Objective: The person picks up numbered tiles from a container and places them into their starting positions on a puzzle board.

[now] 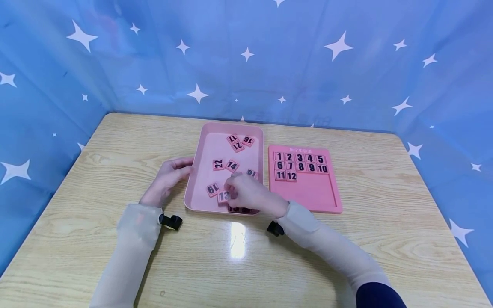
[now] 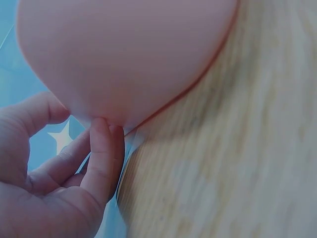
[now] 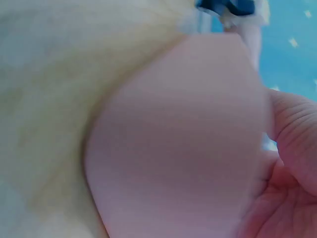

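The right hand (image 1: 252, 194) seems to pinch the pink 13 tile (image 1: 223, 197) by its edge, down inside the tray (image 1: 212, 147), and the left hand (image 1: 165, 178) touches the outside wall with its fingers a bit apart. The tile looks light and hard, maybe slippery, so its thin sides look best to hold. Only the head view shows the numbers; the left wrist view shows the fingertips on the wall closer up.
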{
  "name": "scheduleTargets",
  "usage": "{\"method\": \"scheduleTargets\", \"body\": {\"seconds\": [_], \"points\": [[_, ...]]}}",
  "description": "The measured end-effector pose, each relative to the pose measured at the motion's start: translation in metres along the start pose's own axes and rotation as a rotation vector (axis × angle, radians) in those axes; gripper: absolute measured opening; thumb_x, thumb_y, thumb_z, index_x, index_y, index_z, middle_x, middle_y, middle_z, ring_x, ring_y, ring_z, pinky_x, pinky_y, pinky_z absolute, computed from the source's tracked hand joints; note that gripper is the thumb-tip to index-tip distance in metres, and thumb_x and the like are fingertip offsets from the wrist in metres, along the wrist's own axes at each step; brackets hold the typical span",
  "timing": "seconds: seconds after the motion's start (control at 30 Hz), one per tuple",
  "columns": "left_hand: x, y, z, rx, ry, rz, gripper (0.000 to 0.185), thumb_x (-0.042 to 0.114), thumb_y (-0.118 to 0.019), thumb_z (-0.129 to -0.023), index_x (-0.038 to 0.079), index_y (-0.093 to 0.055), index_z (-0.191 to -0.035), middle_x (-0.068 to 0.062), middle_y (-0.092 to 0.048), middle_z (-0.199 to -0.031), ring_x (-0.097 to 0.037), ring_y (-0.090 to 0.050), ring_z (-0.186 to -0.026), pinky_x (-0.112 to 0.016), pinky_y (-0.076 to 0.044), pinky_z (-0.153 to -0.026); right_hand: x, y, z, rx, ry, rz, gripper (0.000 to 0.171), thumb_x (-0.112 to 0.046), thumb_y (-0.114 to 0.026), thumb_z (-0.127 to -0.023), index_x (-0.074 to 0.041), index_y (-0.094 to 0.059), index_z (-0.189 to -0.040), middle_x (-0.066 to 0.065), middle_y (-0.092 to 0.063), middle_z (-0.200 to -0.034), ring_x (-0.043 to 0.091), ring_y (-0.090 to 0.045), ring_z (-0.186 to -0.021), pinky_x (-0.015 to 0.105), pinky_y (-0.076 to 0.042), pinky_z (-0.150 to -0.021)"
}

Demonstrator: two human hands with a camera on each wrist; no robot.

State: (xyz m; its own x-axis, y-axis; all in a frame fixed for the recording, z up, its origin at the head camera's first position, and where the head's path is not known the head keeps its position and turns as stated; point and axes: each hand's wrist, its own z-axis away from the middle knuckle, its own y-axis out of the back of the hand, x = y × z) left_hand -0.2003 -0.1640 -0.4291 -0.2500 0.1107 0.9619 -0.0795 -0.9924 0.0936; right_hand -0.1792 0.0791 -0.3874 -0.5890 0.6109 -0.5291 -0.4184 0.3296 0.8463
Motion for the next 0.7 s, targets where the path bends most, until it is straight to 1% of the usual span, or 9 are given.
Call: {"method": "scheduleTargets", "body": {"seconds": [0.1,0.2,0.27,0.37,0.53,0.6,0.7], "points": [[0.000,0.000,0.001,-0.004,-0.006,-0.001,0.044,0.003,-0.058,-0.088,-0.011,-0.048,-0.129,-0.028,-0.048,-0.132,0.001,-0.056,-0.085,-0.014,-0.047,-0.077,0.006,0.013,0.009,0.054,-0.004,-0.011,0.028,-0.009,-0.077,-0.072,0.001,-0.067,-0.095,0.006,-0.064,-0.084,0.017,-0.059,-0.078,0.021,-0.050,-0.071],[0.001,0.000,0.001,-0.004,-0.006,-0.002,0.044,0.003,-0.058,-0.089,-0.010,-0.048,-0.130,-0.028,-0.047,-0.132,0.001,-0.055,-0.085,-0.014,-0.047,-0.076,0.016,0.026,0.022,0.084,-0.045,-0.032,0.031,-0.010,-0.078,-0.071,0.002,-0.066,-0.097,0.007,-0.064,-0.086,0.019,-0.060,-0.080,0.024,-0.051,-0.073],[0.001,0.000,0.002,-0.001,-0.003,-0.005,0.044,0.004,-0.058,-0.089,-0.010,-0.048,-0.129,-0.028,-0.048,-0.132,0.001,-0.055,-0.084,-0.014,-0.047,-0.075,0.024,0.034,0.033,0.110,-0.076,-0.019,0.032,-0.010,-0.078,-0.071,0.002,-0.066,-0.098,0.007,-0.065,-0.087,0.019,-0.060,-0.080,0.026,-0.052,-0.074],[0.001,-0.001,0.003,-0.001,-0.002,-0.011,0.044,0.004,-0.059,-0.088,-0.010,-0.049,-0.129,-0.027,-0.049,-0.131,0.001,-0.055,-0.083,-0.014,-0.047,-0.074,0.039,0.045,0.049,0.153,-0.106,-0.031,0.032,-0.004,-0.076,-0.070,0.003,-0.066,-0.100,0.008,-0.065,-0.087,0.021,-0.061,-0.080,0.029,-0.053,-0.073],[0.001,-0.001,0.003,0.000,-0.004,-0.020,0.045,0.005,-0.059,-0.088,-0.010,-0.049,-0.129,-0.027,-0.050,-0.130,0.001,-0.055,-0.083,-0.015,-0.047,-0.073,0.069,0.054,0.074,0.246,-0.126,-0.017,0.032,0.002,-0.071,-0.067,0.006,-0.066,-0.098,0.012,-0.067,-0.088,0.023,-0.061,-0.078,0.034,-0.053,-0.072],[0.001,-0.001,0.002,0.001,-0.004,-0.020,0.044,0.005,-0.059,-0.088,-0.010,-0.049,-0.129,-0.026,-0.051,-0.129,0.000,-0.055,-0.083,-0.015,-0.047,-0.073,0.080,0.056,0.083,0.263,-0.141,-0.012,0.032,0.005,-0.069,-0.066,0.008,-0.066,-0.098,0.014,-0.067,-0.087,0.024,-0.061,-0.078,0.035,-0.053,-0.072],[0.000,-0.001,0.002,0.003,-0.002,-0.014,0.043,0.005,-0.059,-0.088,-0.009,-0.050,-0.128,-0.024,-0.053,-0.127,-0.002,-0.055,-0.083,-0.015,-0.048,-0.072,0.094,0.057,0.095,0.266,-0.174,-0.021,0.031,0.007,-0.066,-0.066,0.011,-0.065,-0.097,0.016,-0.066,-0.086,0.026,-0.061,-0.077,0.037,-0.054,-0.072]]}}
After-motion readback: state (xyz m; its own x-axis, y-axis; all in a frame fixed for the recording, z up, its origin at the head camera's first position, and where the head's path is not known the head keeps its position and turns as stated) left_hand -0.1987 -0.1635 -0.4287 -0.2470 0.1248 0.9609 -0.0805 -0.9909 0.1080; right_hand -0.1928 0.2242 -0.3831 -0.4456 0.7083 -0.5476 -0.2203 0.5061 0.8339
